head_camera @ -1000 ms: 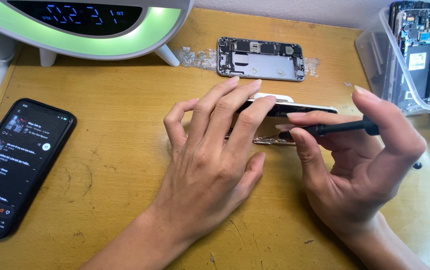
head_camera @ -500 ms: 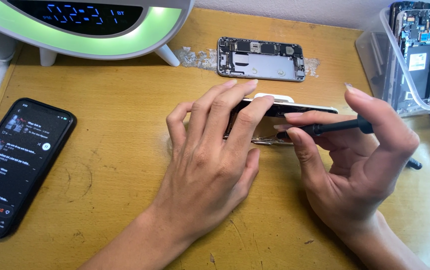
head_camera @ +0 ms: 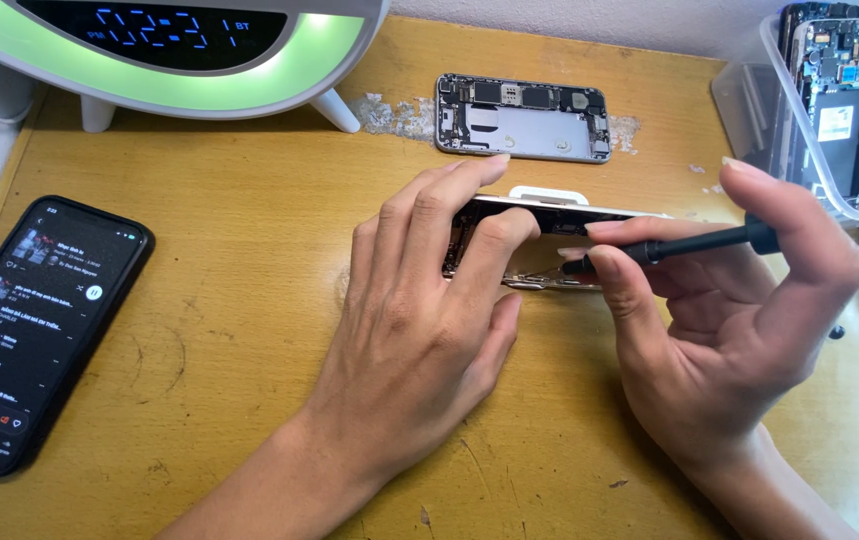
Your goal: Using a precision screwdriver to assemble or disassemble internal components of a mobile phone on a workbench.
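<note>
On a worn yellow-brown wooden table [head_camera: 199,330], the left hand [head_camera: 429,330] lies palm down, fingers steadying an opened smartphone with its screen panel lifted [head_camera: 549,245]. The right hand [head_camera: 739,320] pinches a slim black screwdriver [head_camera: 694,243] — its tip at the phone's edge. Beyond lie a gutted grey phone chassis [head_camera: 522,117], a clear plastic bin of phone parts [head_camera: 819,110], a lit black smartphone [head_camera: 34,325] at left, and a white clock lamp glowing green [head_camera: 159,50].
</note>
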